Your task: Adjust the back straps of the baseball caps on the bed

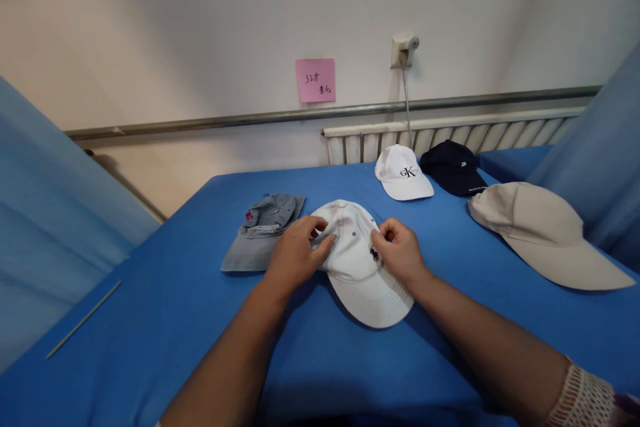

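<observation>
A white baseball cap (350,250) with a small dark horse-and-rider emblem lies on the blue cover, its brim toward me. My left hand (299,250) is at the crown's left side, with thumb and fingers curled on the fabric. At the right side of the crown, beside the emblem, my right hand (399,252) pinches the cloth; its fingertips are partly hidden. Just left of my left hand sits a grey cap (265,230) with a red emblem, its crown slumped and its brim partly behind that hand.
Toward the wall stand a white cap (404,173) with black letters and a dark navy cap (453,167). A large beige cap (540,230) lies at the right. A thin stick (84,320) rests on the blue-covered table (165,320) at left. Blue curtains (55,213) flank both sides.
</observation>
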